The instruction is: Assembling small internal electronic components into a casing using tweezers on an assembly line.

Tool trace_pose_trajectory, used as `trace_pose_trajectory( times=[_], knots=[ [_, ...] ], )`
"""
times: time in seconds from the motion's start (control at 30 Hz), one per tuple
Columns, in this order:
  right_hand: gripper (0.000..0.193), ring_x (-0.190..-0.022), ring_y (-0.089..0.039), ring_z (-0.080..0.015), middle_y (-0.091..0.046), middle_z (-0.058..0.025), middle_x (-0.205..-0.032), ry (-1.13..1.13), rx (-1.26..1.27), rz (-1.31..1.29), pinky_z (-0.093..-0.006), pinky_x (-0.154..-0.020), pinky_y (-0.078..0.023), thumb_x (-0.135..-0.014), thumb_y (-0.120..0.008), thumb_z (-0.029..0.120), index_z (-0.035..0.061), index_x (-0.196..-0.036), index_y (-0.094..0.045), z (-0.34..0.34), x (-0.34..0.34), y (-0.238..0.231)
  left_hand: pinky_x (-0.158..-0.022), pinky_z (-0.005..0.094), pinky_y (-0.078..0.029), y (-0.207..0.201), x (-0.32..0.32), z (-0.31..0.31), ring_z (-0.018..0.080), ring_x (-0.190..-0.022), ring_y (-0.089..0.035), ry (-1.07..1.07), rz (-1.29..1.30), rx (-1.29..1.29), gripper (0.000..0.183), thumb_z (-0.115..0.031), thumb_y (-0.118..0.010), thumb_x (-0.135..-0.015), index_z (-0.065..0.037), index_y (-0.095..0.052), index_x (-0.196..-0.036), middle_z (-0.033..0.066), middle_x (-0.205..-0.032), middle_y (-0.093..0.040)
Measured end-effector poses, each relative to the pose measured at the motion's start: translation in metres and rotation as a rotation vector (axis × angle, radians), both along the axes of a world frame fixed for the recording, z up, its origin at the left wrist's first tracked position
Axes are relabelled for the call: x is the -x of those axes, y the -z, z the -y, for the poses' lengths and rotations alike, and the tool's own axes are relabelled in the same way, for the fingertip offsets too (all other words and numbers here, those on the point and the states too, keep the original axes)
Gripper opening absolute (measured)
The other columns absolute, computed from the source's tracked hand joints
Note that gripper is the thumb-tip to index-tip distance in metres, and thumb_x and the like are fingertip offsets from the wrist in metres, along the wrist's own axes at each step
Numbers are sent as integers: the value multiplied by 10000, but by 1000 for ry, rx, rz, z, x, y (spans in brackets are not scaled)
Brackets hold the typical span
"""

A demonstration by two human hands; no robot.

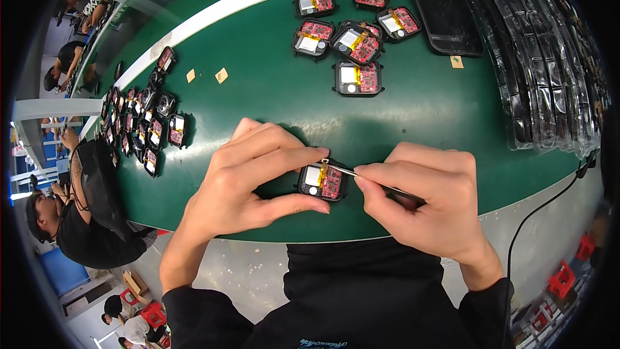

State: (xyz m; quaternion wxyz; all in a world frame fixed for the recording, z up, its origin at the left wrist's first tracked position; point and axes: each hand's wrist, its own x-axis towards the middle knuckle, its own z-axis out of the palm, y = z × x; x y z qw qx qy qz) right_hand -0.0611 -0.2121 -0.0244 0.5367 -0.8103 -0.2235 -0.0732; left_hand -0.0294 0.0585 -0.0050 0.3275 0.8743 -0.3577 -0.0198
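In front of me on the green table lies an open smartwatch case (332,185), black, with a white battery, yellow tape and a red circuit board inside. My left hand (242,178) is closed round it, index fingertip at its far edge and thumb along its near edge. My right hand (433,197) pinches a pair of metal tweezers (343,170). Their tips reach over the far side of the case, at a small pale piece (325,161) beside my left index fingertip. Whether the tips grip that piece I cannot tell.
Beyond my hands stand several similar open watch cases (358,79). A crowded group of watch cases (155,132) sits at the left. On the right are a black tray (445,13) and stacked clear plastic trays (536,58). A co-worker (97,220) sits to the left.
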Motion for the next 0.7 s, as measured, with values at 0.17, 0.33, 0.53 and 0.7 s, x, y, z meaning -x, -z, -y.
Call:
trace_pose_trajectory(
  times=[0.17,0.33,0.53,0.7],
  knots=[
    [165,-546,-599,-210,-634,-55,-749,2,39,17,-347,-490,-463,-807,-852,-51,1,-952,-796,2,3,0,-782,360,-452,0,-1,0,209,-786,-651,11,13,11,683,-420,-1025,-636,-23,-857,-1166,47,-926,-753],
    [211,-555,-621,-193,-638,-45,-765,36,70,130,-333,-495,-482,-789,-866,-62,-13,-986,-806,2,4,-1,-787,357,-473,0,0,2,211,-777,-682,-15,-17,30,663,-400,-1036,-638,-25,-848,-1151,50,-913,-762],
    [239,-585,-638,-193,-621,-46,-776,27,68,237,-342,-503,-499,-776,-876,-71,-38,-997,-793,-3,3,8,-814,352,-489,-1,-3,1,214,-806,-706,12,-12,16,654,-389,-1042,-633,-21,-848,-1138,68,-930,-783],
    [238,-580,-633,-199,-638,-54,-778,-5,62,197,-343,-501,-497,-781,-878,-64,-35,-1005,-800,-1,4,8,-800,344,-458,0,-8,-4,203,-801,-691,35,-32,21,660,-408,-1037,-629,-19,-856,-1130,78,-952,-796]
  ],
)
